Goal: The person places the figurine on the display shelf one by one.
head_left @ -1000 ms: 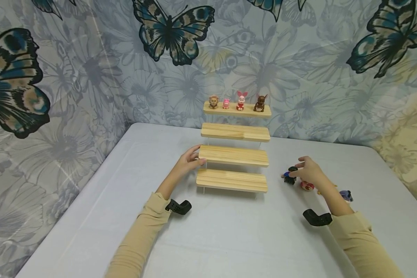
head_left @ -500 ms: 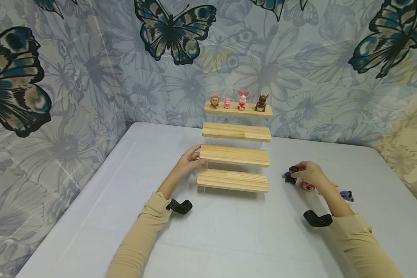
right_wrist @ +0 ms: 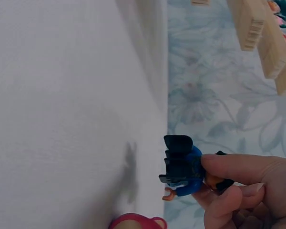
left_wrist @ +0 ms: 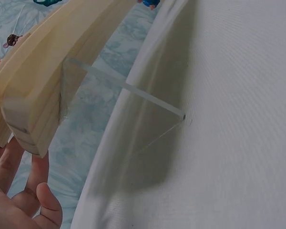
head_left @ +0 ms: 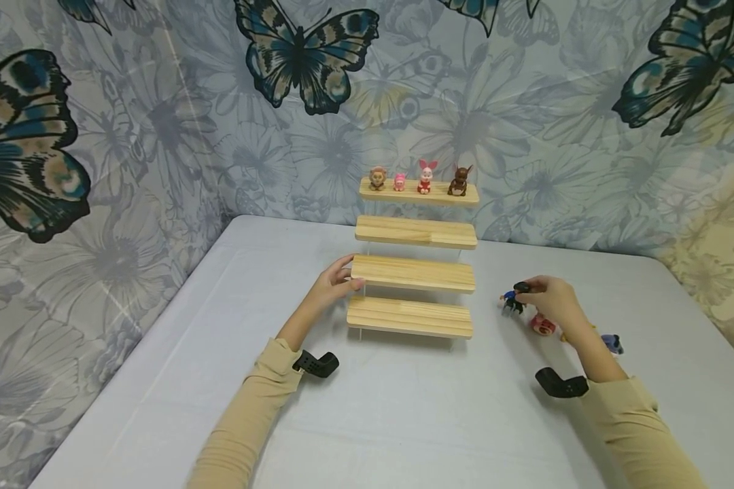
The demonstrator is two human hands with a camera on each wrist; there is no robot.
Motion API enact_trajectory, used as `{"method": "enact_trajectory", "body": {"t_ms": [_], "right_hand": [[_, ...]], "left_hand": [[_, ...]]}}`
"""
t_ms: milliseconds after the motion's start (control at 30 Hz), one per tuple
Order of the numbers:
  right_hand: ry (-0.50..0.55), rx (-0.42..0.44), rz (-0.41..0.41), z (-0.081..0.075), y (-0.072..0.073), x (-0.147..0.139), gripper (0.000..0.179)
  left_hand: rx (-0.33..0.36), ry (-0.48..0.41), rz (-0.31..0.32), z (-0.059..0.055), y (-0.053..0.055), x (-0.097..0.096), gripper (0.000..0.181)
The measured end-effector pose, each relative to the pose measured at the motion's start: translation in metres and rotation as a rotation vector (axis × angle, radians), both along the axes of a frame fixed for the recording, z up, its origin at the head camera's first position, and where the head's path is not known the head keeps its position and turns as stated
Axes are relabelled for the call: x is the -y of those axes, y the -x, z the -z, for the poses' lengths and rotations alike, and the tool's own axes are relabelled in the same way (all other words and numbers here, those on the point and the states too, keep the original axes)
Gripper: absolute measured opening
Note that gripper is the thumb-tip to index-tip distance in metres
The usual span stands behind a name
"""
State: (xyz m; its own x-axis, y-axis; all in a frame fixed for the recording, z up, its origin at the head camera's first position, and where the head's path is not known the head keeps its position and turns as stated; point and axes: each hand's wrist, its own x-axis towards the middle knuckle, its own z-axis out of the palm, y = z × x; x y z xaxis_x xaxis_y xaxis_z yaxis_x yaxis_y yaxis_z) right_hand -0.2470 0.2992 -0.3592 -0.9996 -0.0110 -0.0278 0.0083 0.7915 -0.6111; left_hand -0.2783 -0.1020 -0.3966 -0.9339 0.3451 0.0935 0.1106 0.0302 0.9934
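My right hand pinches a small toy figure with a dark head, blue top and black lower part. In the right wrist view the figure lies sideways between thumb and fingers, with its shadow on the white cloth. My left hand grips the left end of the second plank from the bottom of a tiered wooden display shelf, thumb in front and fingers behind. Seen from the left wrist, fingers are bent against the plank end, over a clear acrylic support.
On the top plank sit a lion-like figure, a small pink figure, a pink long-eared figure and a brown one. A red-pink figure and a blue-grey one lie on the white-covered table by the right forearm.
My right hand has closed its fingers on the blue-and-black toy figure and raised it slightly from where it lay, tilting it more upright. The left hand stays on the shelf.
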Motion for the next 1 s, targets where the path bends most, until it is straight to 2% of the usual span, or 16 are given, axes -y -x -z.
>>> {"method": "enact_trajectory", "body": {"t_ms": [133,267,367,533,633,733,900,1000], "right_hand": [[0.047,-0.028,0.018,-0.009,-0.004,0.002,0.048],[0.078,-0.09,0.014,-0.01,-0.004,0.002,0.051],[0.118,-0.126,0.067,0.004,0.009,-0.004,0.048],[0.186,-0.171,0.061,0.029,0.036,-0.021,0.048],[0.21,-0.213,0.048,0.031,0.043,-0.02,0.047],[0.272,-0.252,0.03,0.014,0.034,-0.002,0.047],[0.441,-0.262,-0.089,-0.033,0.002,0.043,0.045],[0.551,-0.243,-0.115,-0.047,-0.006,0.061,0.038]], "left_hand": [[0.009,0.026,-0.022,0.0,0.0,0.0,0.064],[0.022,0.036,-0.022,-0.001,0.0,0.0,0.064],[0.027,0.04,-0.018,-0.001,0.0,0.0,0.066],[0.031,0.03,-0.006,0.0,0.001,0.0,0.066],[0.038,0.03,-0.012,0.0,0.002,-0.001,0.066],[0.039,0.034,-0.024,0.0,0.002,-0.001,0.064],[0.019,0.02,-0.029,0.001,0.002,-0.001,0.064],[0.012,0.023,-0.027,0.001,0.002,-0.001,0.064]]}}
